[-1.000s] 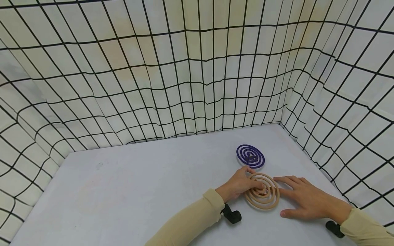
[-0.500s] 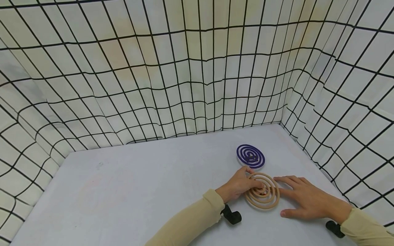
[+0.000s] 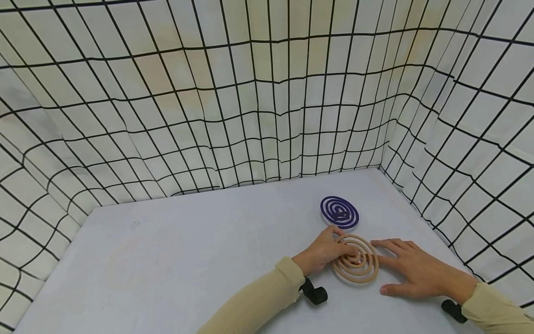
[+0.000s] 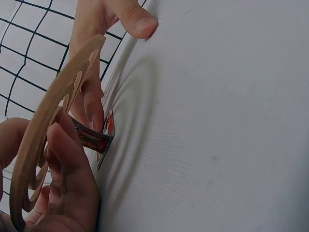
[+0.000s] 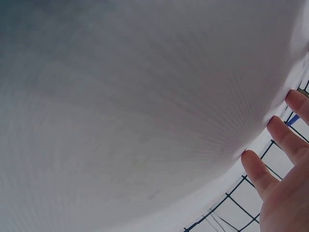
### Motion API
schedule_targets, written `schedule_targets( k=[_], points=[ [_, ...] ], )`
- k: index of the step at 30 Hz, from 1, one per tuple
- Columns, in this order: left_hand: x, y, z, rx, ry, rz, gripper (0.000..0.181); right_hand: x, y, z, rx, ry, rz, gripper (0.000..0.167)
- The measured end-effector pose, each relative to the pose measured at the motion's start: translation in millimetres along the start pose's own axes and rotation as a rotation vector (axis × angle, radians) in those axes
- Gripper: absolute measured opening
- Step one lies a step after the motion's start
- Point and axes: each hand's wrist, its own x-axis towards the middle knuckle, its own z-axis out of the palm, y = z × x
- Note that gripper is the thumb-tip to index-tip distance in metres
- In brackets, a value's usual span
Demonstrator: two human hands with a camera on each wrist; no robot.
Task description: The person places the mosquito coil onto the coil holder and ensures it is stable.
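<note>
My left hand (image 3: 327,250) grips a tan mosquito coil (image 3: 357,281), its thumb over the inner rings. In the left wrist view the coil (image 4: 36,125) is held above the table and casts a ringed shadow. Between coil and table stands a small metal coil stand (image 4: 94,140) with a red pattern; its flat base meets the table. My right hand (image 3: 417,271) lies to the coil's right with fingers spread. One finger reaches under the coil and touches the stand's base. Other fingertips (image 5: 256,166) rest on the table in the right wrist view.
Behind the left hand, a purple mosquito coil (image 3: 357,217) lies on the white table (image 3: 187,260), with a dark piece at its centre. A white cloth with a black grid (image 3: 267,93) walls the back and sides. Black wrist-camera parts (image 3: 314,293) jut from both cuffs.
</note>
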Motion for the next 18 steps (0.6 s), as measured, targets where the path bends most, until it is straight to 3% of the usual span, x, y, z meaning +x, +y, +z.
schedule_targets(
  k=[18],
  points=[
    [-2.1, 0.1, 0.1, 0.015, -0.009, -0.004, 0.042, 0.1, 0.3, 0.1, 0.006, 0.011, -0.007, 0.070]
  ],
)
